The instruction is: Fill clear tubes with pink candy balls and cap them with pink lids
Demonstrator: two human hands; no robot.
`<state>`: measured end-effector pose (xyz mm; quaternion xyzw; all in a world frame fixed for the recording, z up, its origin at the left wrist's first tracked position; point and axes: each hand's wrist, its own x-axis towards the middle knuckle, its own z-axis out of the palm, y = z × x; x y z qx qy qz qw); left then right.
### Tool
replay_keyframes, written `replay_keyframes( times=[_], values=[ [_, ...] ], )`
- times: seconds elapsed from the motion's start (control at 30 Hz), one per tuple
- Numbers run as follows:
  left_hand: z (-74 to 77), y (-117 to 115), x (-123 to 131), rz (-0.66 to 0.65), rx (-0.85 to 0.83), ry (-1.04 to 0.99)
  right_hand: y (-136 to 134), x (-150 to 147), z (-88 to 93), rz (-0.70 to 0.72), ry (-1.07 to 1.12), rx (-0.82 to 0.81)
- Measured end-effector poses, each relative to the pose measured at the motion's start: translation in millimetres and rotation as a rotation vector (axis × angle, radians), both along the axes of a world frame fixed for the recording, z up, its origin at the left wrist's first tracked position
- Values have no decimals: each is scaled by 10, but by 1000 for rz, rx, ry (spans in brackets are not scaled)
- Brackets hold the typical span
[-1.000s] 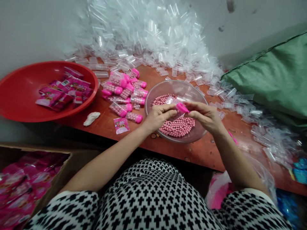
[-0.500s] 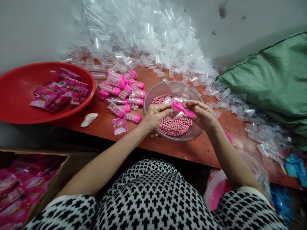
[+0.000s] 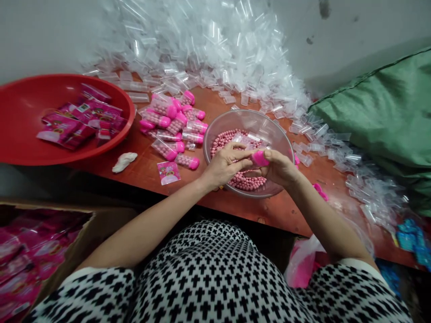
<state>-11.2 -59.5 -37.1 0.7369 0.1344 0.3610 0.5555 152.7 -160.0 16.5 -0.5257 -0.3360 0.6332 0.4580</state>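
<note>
A heap of clear tubes (image 3: 215, 49) fills the far side of the surface (image 3: 286, 211). A red basin (image 3: 20, 148) sits far left. Over the near clear bowl (image 3: 249, 119) of pink beads (image 3: 245, 181), the left hand (image 3: 225, 166) and right hand (image 3: 281, 168) meet, each grip pinched on a pink-capped tube (image 3: 260, 158) between them.

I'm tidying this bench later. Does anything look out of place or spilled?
Yes. One pink printed sachet lies alone on the reddish-brown table, outside the red plastic basin holding the others. A crumpled white lump sits beside it, and loose clear plastic tubes sprawl from the wall heap across the tabletop.
</note>
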Motion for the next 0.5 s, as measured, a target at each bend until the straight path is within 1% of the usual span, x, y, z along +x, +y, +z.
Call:
replay_keyframes(
  times=[0.2,0.27,0.33,0.43,0.5],
  values=[
    [16,0,-13,16,9,17,43,-117,-80,-139,-14,25],
    [26,-1,-14,27,3,15,59,-130,-65,-141,-41,19],
    [55,21,-17,31,-14,-16,100,-102,-10,-94,-78,15],
    [147,172,-53,67,-60,-104,247,49,90,-42,-220,78],
    [210,396,-109,154,-72,-146,403,213,108,-58,-416,158]
  ],
)
